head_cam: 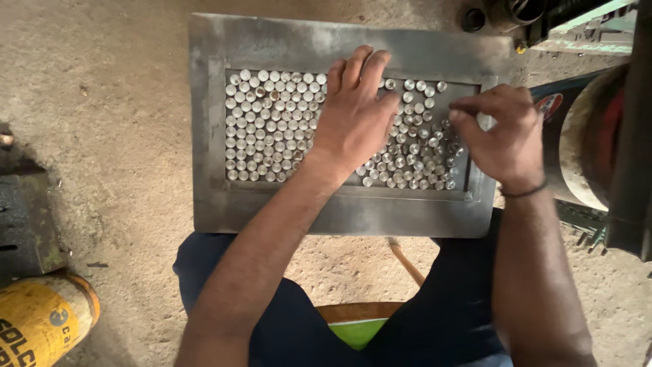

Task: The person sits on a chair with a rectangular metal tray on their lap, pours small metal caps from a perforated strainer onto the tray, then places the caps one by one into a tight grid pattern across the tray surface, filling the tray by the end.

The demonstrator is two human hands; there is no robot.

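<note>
Metal pins (265,129) under left hand (353,115)

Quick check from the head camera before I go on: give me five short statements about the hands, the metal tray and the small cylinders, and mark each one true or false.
1. The left hand lies flat on the small metal cylinders in the metal tray. True.
2. The right hand rests on the floor beside the tray. False: it is over the tray's right end, fingertips pinched together.
3. The cylinders stand packed in the tray's sunken middle. True.
4. The tray is round. False: it is rectangular with a wide flat rim.
5. A yellow can lies at the lower left. True.
</note>
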